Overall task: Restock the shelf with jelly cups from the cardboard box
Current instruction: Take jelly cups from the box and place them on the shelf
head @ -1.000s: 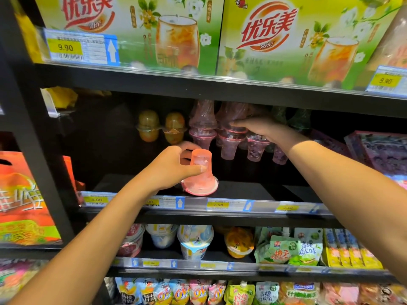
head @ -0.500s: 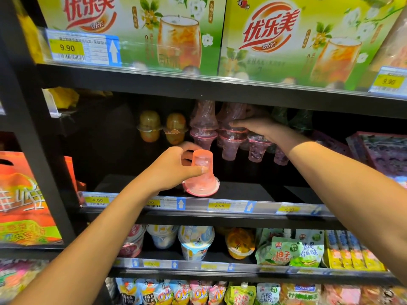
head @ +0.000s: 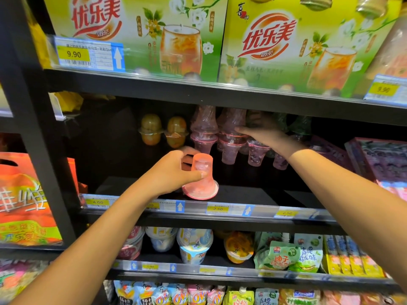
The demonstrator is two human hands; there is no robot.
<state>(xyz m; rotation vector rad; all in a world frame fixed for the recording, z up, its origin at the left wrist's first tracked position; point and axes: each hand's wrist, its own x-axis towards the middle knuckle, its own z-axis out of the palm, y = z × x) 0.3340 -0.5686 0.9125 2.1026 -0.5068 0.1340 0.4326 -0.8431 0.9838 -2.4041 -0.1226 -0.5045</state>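
The left grip (head: 174,170) is closed around a pink jelly cup (head: 201,177), thumb across the near side and fingers behind it. The cup is upside down: narrow base up, wide lidded end down on or just above the dark shelf (head: 253,192), near the front edge. It tilts slightly, and I cannot tell whether the lid sits flat on the board. It is just behind the price strip (head: 218,209), close to a yellow 2.50 tag.

The right grip (head: 262,133) reaches to the back of the same shelf and lies palm down on a cluster of stacked purple cups (head: 229,137), thumb pointing left. Its fingers run into shadow under the board above, so I cannot tell whether they hold a cup or only rest on them.

Left of the purple cups, two yellow cups (head: 150,132) stand side by side at the back. The pink cup is well in front of both groups.

On the shelf above stand green boxes (head: 141,34) with a 9.90 tag. The shelf below carries tubs (head: 195,245) and green pouches (head: 277,256). An orange bag (head: 24,194) hangs at far left, and purple packs (head: 378,159) stand at far right.
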